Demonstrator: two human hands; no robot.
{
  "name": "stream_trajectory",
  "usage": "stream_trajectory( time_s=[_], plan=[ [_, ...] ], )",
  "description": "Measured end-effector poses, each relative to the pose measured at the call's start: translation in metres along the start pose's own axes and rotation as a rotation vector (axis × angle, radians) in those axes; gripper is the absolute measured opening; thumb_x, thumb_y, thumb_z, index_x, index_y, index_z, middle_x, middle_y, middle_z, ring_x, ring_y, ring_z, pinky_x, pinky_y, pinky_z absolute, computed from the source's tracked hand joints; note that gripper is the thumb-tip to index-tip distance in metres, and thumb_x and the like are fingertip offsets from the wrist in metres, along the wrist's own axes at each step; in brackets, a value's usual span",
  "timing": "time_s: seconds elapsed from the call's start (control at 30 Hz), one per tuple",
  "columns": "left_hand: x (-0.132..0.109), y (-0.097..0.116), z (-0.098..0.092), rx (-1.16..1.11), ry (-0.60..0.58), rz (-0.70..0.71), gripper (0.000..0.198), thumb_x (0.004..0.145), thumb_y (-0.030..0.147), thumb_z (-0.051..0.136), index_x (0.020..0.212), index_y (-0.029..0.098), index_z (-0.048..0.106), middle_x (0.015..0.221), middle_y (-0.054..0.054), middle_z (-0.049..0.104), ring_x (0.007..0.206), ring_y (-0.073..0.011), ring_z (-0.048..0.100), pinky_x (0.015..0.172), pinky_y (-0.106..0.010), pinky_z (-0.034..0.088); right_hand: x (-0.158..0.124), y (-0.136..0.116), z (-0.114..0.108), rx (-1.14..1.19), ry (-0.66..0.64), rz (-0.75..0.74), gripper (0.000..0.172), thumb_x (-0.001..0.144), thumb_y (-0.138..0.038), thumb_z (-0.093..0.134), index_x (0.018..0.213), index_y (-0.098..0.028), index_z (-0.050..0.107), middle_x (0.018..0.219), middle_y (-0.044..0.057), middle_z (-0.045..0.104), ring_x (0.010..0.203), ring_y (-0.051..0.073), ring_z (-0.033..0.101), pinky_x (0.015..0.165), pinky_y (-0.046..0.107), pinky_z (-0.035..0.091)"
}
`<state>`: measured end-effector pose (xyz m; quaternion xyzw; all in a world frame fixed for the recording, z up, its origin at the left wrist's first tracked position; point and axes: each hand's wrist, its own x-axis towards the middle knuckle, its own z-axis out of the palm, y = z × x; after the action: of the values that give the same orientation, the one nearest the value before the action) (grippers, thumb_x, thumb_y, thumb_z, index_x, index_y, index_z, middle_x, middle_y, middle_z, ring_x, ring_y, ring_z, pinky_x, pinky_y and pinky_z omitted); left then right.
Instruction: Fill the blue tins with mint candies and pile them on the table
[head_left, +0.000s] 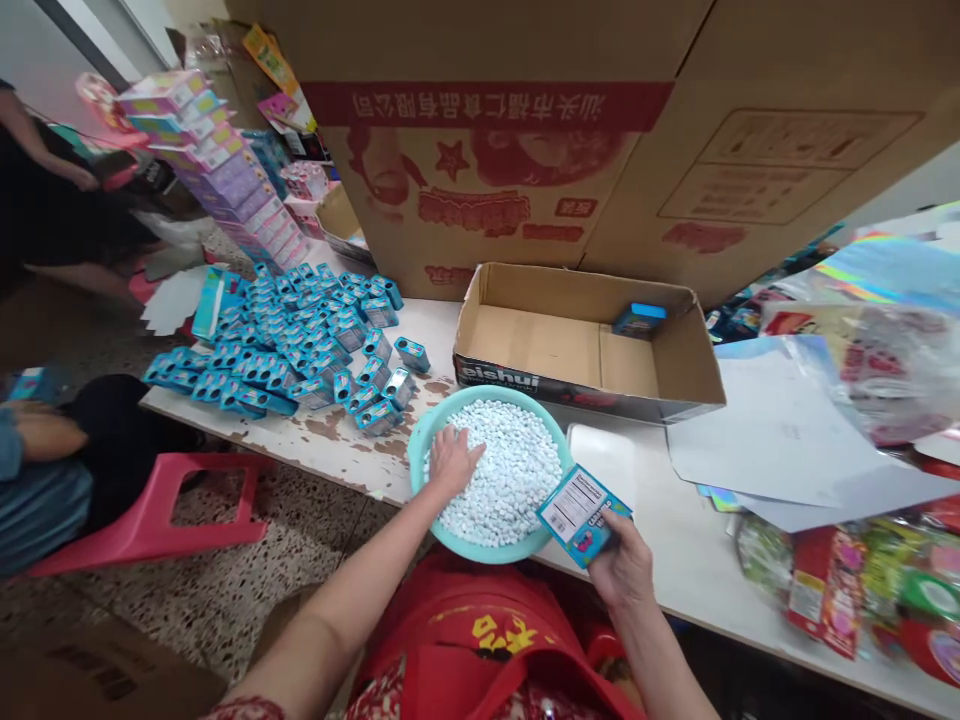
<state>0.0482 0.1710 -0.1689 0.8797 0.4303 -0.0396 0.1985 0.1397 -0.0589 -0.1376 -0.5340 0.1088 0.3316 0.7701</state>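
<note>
A turquoise plastic basin (418,455) full of small white candies (517,460) stands at the table's front edge. My left hand (453,460) reaches in from the left, its fingertips touching the candies and its thumb apart from the other fingers. At the basin's right rim, my right hand (624,562) grips a blue candy box (581,515), tilted, with a white printed panel facing up. Whether this box holds anything is hidden. Left of the basin, many similar small blue boxes (300,340) stand crowded together, some showing dark round openings on top.
Behind the basin lies a shallow open carton (540,330) with one blue box (639,320) inside. Large cardboard boxes (495,60) wall off the back. White sheets (780,430) and bright packets (825,590) cover the right side. A pink stool (150,510) and a seated person are at left.
</note>
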Motion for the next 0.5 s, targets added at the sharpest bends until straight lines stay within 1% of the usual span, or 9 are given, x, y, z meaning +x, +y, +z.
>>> stream_trajectory(
  time_s=[0.07, 0.13, 0.2, 0.27, 0.33, 0.4, 0.43, 0.5],
  plan=[
    [0.004, 0.013, 0.009, -0.177, 0.002, -0.129, 0.045, 0.083, 0.048, 0.051, 0.114, 0.016, 0.058, 0.128, -0.018, 0.049, 0.124, -0.0334, 0.041, 0.101, -0.045, 0.030, 0.002, -0.003, 0.001, -0.029, -0.012, 0.019, 0.026, 0.062, -0.041, 0.069, 0.078, -0.021, 0.066, 0.079, 0.002, 0.074, 0.074, 0.026, 0.069, 0.071, 0.044, 0.055],
    [0.006, 0.029, 0.015, -0.417, -0.015, -0.248, 0.043, 0.075, 0.048, 0.061, 0.105, 0.018, 0.061, 0.124, -0.017, 0.053, 0.125, -0.0342, 0.040, 0.102, -0.044, 0.030, 0.004, -0.005, 0.004, -0.050, -0.002, 0.017, 0.032, 0.060, -0.041, 0.074, 0.082, -0.019, 0.066, 0.081, 0.003, 0.074, 0.073, 0.025, 0.069, 0.071, 0.042, 0.055],
    [0.009, 0.042, 0.019, -0.596, -0.034, -0.320, 0.042, 0.066, 0.046, 0.069, 0.098, 0.019, 0.063, 0.120, -0.015, 0.057, 0.125, -0.0341, 0.042, 0.101, -0.041, 0.031, 0.009, -0.009, 0.007, -0.092, 0.000, -0.018, 0.040, 0.056, -0.040, 0.079, 0.087, -0.018, 0.066, 0.082, 0.004, 0.073, 0.073, 0.023, 0.067, 0.072, 0.040, 0.055],
    [0.011, 0.049, 0.020, -0.706, -0.045, -0.363, 0.043, 0.062, 0.045, 0.071, 0.093, 0.018, 0.063, 0.112, -0.014, 0.062, 0.119, -0.0325, 0.049, 0.095, -0.039, 0.037, 0.015, -0.015, 0.008, -0.196, -0.043, -0.080, 0.046, 0.055, -0.041, 0.080, 0.092, -0.018, 0.065, 0.083, 0.003, 0.072, 0.074, 0.022, 0.066, 0.073, 0.038, 0.054],
    [0.010, 0.053, 0.018, -0.857, -0.055, -0.407, 0.042, 0.061, 0.045, 0.071, 0.089, 0.016, 0.062, 0.101, -0.013, 0.066, 0.106, -0.0297, 0.057, 0.085, -0.036, 0.044, 0.022, -0.023, 0.010, -0.363, -0.116, -0.175, 0.048, 0.058, -0.043, 0.078, 0.096, -0.018, 0.065, 0.085, 0.003, 0.071, 0.077, 0.021, 0.064, 0.075, 0.037, 0.052],
    [0.006, 0.055, 0.012, -1.031, -0.073, -0.441, 0.039, 0.063, 0.047, 0.068, 0.085, 0.016, 0.060, 0.088, -0.010, 0.067, 0.088, -0.0253, 0.063, 0.072, -0.033, 0.049, 0.028, -0.030, 0.013, -0.546, -0.182, -0.289, 0.047, 0.061, -0.046, 0.076, 0.098, -0.018, 0.065, 0.089, 0.004, 0.070, 0.082, 0.022, 0.062, 0.078, 0.037, 0.050],
    [0.004, 0.055, 0.008, -1.116, -0.079, -0.453, 0.037, 0.064, 0.048, 0.067, 0.082, 0.016, 0.059, 0.081, -0.009, 0.066, 0.079, -0.0224, 0.064, 0.065, -0.031, 0.049, 0.030, -0.033, 0.015, -0.625, -0.212, -0.347, 0.047, 0.062, -0.046, 0.075, 0.098, -0.019, 0.064, 0.092, 0.004, 0.069, 0.085, 0.022, 0.062, 0.080, 0.037, 0.049],
    [-0.003, 0.058, -0.004, -1.267, -0.082, -0.468, 0.034, 0.066, 0.048, 0.064, 0.076, 0.017, 0.055, 0.069, -0.005, 0.062, 0.060, -0.0160, 0.060, 0.052, -0.026, 0.046, 0.034, -0.037, 0.020, -0.742, -0.274, -0.443, 0.045, 0.064, -0.047, 0.073, 0.099, -0.020, 0.064, 0.096, 0.005, 0.068, 0.087, 0.023, 0.061, 0.081, 0.037, 0.047]
  ],
)
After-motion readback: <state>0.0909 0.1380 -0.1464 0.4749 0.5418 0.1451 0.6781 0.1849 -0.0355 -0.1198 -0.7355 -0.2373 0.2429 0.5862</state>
